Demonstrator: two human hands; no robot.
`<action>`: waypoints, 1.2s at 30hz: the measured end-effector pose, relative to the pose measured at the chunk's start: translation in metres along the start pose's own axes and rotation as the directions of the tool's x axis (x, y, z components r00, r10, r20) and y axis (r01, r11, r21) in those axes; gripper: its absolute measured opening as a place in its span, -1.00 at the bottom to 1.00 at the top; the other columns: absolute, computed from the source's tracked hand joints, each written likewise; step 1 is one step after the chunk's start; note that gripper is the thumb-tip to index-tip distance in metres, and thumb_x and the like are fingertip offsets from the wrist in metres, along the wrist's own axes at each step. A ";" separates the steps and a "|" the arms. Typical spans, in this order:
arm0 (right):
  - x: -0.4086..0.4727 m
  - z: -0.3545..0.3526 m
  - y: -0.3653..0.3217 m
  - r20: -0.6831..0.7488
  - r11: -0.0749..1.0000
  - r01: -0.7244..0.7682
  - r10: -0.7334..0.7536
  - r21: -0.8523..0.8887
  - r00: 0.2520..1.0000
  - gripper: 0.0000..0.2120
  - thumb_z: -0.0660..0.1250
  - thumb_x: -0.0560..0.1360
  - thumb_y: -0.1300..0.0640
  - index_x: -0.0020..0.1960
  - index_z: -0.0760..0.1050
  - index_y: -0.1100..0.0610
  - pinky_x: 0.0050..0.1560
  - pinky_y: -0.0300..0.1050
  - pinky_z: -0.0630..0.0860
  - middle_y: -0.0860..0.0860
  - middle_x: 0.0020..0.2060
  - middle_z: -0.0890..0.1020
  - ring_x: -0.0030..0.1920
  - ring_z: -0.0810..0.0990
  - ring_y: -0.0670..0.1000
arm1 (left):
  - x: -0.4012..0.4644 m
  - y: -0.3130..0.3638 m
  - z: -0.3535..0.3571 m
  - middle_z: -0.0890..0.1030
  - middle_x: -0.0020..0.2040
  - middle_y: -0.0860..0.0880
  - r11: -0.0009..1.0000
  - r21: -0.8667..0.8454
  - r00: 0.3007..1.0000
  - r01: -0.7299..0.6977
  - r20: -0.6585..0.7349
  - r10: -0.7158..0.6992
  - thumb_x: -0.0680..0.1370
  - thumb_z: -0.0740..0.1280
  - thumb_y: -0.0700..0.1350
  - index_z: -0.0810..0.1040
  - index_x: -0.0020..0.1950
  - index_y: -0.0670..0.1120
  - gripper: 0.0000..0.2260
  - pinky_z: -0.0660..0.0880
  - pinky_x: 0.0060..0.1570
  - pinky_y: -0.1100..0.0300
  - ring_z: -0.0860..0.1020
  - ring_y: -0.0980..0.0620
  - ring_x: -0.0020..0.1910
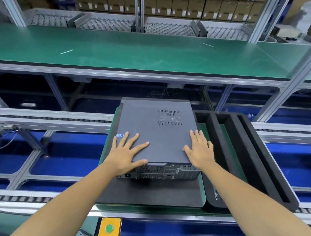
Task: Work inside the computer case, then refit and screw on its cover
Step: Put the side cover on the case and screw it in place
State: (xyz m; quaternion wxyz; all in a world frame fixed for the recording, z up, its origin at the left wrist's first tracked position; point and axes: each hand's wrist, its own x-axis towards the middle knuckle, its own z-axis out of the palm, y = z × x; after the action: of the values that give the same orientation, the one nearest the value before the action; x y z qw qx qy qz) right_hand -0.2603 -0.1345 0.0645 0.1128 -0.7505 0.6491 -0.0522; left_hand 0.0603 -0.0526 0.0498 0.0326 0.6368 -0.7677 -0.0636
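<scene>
Sitting nearest, at the lower edge, a yellow box with a green button [109, 229], fixed below the front roller rail [22, 199]. Reaching forward over that rail, two bare forearms. Lying flat beyond the rail, a dark foam mat [149, 196] on a green pallet [204, 195], carrying the computer case [160, 171] with its port-filled rear panel facing the viewer. Resting on top of the case, the grey cover [156, 133], with a perforated vent patch toward its far right part. Pressing down on the cover's near left part, the left hand [125, 155], fingers straight and spread wide, thumb lying along the near edge, gripping nothing. Lying flat on the cover's near right corner, the right hand [199, 149], fingers straight and close together, the outer ones reaching over the right edge, likewise holding nothing. Standing just beside the case on the right, a black foam tray [249, 156] with long parallel slots. Running behind the case, a second roller rail [59, 118], with blue panels showing below between the rails. Stretching across farther back, a long green-topped desk [125, 50] on an aluminium frame. Lying behind it, grey roller-ball plates [107, 24]. Stacking up at the very back, rows of brown cardboard boxes [187, 2] on shelving.
</scene>
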 end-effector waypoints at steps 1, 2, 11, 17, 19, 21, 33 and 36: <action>0.001 -0.001 -0.001 -0.002 1.000 0.003 -0.003 0.005 1.000 -0.30 0.08 0.63 -0.18 0.68 -0.05 0.03 0.59 0.16 -0.03 -0.01 0.67 -0.03 0.65 -0.14 -0.02 | 0.001 0.000 0.000 -0.09 0.68 0.10 1.000 0.014 1.000 0.002 -0.009 -0.002 0.48 -0.15 0.60 -0.24 0.50 0.52 -0.37 -0.20 0.54 -0.34 -0.21 -0.11 0.64; 0.002 -0.001 -0.002 -0.007 1.000 0.005 -0.005 0.010 1.000 -0.30 0.09 0.63 -0.18 0.68 -0.01 0.03 0.59 0.15 -0.02 0.00 0.67 0.00 0.65 -0.10 -0.01 | 0.001 0.000 0.000 -0.06 0.68 0.09 0.999 0.034 1.000 0.002 -0.017 -0.001 0.47 -0.16 0.60 -0.24 0.51 0.52 -0.37 -0.19 0.54 -0.33 -0.17 -0.12 0.65; 0.005 0.000 0.006 0.043 0.999 0.049 -0.050 0.008 0.998 -0.26 0.10 0.62 -0.20 0.68 -0.07 0.04 0.59 0.12 -0.07 0.00 0.67 -0.06 0.65 -0.17 -0.02 | -0.001 0.001 0.006 -0.03 0.68 0.07 0.999 0.032 0.999 0.018 -0.042 -0.017 0.47 -0.17 0.60 -0.22 0.53 0.49 -0.34 -0.15 0.55 -0.31 -0.15 -0.14 0.65; 0.010 0.006 0.008 -0.005 0.997 0.070 -0.070 -0.032 0.998 -0.24 0.10 0.61 -0.22 0.68 -0.04 0.07 0.60 0.09 -0.07 0.02 0.67 -0.03 0.65 -0.17 -0.01 | 0.003 -0.001 0.004 -0.03 0.68 0.06 0.998 0.057 0.999 0.015 -0.051 -0.012 0.46 -0.16 0.62 -0.23 0.54 0.48 -0.32 -0.13 0.55 -0.31 -0.13 -0.15 0.65; 0.010 0.009 0.009 -0.008 0.996 0.077 -0.077 -0.035 0.997 -0.24 0.10 0.60 -0.24 0.68 -0.03 0.07 0.59 0.09 -0.05 0.03 0.67 -0.02 0.65 -0.15 -0.01 | 0.003 -0.001 0.005 -0.03 0.68 0.06 0.999 0.041 0.999 0.014 -0.049 -0.012 0.46 -0.15 0.61 -0.23 0.54 0.48 -0.32 -0.15 0.55 -0.31 -0.14 -0.14 0.65; 0.011 0.009 0.009 -0.021 0.996 0.079 -0.079 -0.043 0.997 -0.23 0.10 0.59 -0.25 0.68 -0.02 0.07 0.59 0.10 -0.04 0.03 0.67 0.00 0.65 -0.12 0.00 | 0.003 -0.001 0.007 -0.03 0.68 0.06 1.000 0.026 0.998 0.011 -0.060 -0.009 0.47 -0.13 0.61 -0.22 0.54 0.48 -0.32 -0.18 0.55 -0.32 -0.16 -0.14 0.65; 0.003 0.007 0.014 0.015 0.985 0.144 -0.144 -0.089 0.990 -0.20 0.16 0.58 -0.27 0.67 -0.13 -0.09 0.59 0.21 -0.14 0.08 0.65 -0.24 0.62 -0.35 0.14 | 0.001 -0.005 0.000 -0.12 0.67 0.15 0.997 0.073 1.000 -0.006 -0.011 0.007 0.45 -0.16 0.63 -0.25 0.51 0.51 -0.33 -0.16 0.50 -0.41 -0.21 -0.06 0.65; 0.002 -0.005 0.028 0.195 0.942 0.155 -0.219 0.298 0.956 -0.19 0.40 0.50 -0.07 0.55 0.00 -0.48 0.41 0.09 0.42 -0.11 0.60 -0.36 0.62 0.01 0.21 | 0.001 -0.006 0.001 -0.20 0.67 0.12 0.999 -0.022 0.999 0.031 0.013 -0.031 0.39 -0.05 0.67 -0.20 0.51 0.54 -0.27 -0.01 0.51 -0.41 -0.33 -0.02 0.62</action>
State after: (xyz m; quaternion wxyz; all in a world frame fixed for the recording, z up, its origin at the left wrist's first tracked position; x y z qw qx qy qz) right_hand -0.2882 -0.1402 0.0621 0.2849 -0.7867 0.5433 -0.0685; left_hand 0.0659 -0.0547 0.0477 0.0341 0.6479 -0.7571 -0.0766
